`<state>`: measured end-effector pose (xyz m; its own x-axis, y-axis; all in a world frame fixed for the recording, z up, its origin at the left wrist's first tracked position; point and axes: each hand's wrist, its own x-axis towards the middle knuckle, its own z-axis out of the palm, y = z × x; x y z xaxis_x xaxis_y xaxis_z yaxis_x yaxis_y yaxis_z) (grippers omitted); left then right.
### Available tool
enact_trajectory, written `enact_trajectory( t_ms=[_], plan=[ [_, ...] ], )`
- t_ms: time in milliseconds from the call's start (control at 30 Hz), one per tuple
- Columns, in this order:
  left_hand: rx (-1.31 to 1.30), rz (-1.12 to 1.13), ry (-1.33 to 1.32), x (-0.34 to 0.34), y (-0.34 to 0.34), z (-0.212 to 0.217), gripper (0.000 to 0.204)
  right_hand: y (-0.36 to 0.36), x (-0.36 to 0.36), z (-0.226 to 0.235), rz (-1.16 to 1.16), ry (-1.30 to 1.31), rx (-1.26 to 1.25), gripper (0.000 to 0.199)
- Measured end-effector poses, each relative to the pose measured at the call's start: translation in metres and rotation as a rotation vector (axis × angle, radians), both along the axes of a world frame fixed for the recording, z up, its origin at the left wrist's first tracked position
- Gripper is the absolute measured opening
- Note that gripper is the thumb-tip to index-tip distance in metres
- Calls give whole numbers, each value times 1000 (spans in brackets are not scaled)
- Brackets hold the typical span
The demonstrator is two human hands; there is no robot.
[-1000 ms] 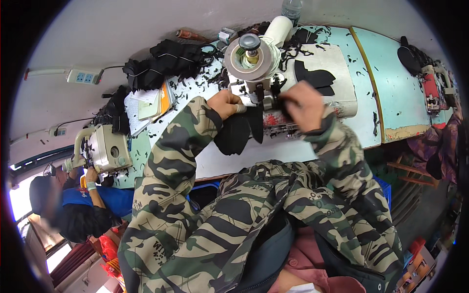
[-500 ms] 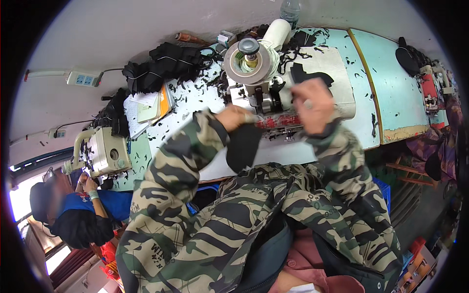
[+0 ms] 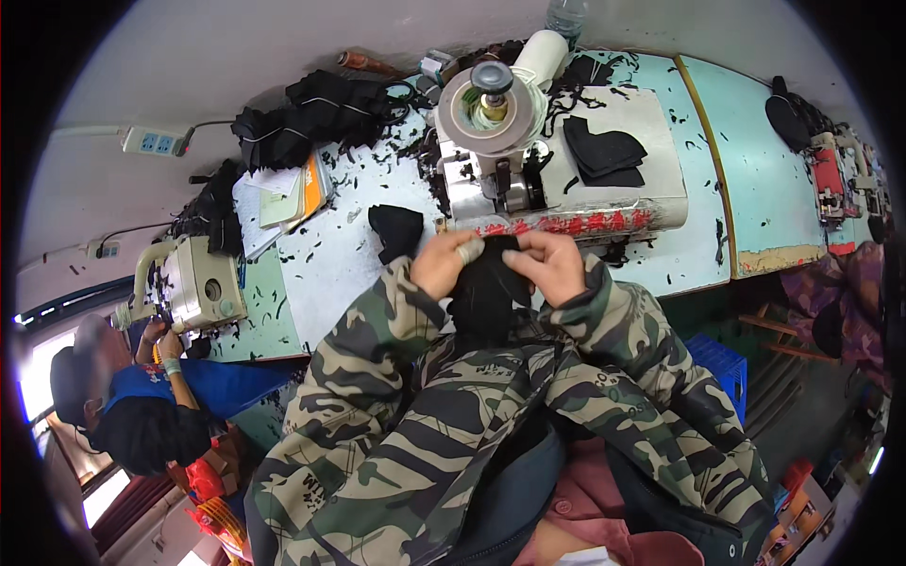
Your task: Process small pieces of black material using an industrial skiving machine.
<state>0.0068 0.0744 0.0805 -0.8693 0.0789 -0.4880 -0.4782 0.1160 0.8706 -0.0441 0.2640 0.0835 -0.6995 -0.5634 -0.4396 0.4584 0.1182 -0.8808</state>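
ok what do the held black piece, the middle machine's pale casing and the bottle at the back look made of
The black piece: probably cloth, matte, with soft folds. The pale casing: likely painted metal, smooth with faint sheen. The bottle: seemingly clear, glossy plastic, being transparent; glass isn't ruled out.

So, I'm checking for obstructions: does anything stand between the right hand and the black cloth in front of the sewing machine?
Nothing visible does: the right hand holds the black cloth near its upper edge. A separate black piece lies off to the left.
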Motion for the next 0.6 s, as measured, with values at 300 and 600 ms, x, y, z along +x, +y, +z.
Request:
enact_trajectory(
  t_ms=[300, 600],
  plan=[
    [-595, -311, 45, -68, -23, -2, 30, 0, -63, 7, 205, 1234, 436, 33],
    [257, -267, -77, -47, -50, 1, 17, 23, -93, 46, -72, 1361, 305, 23]
  ],
)
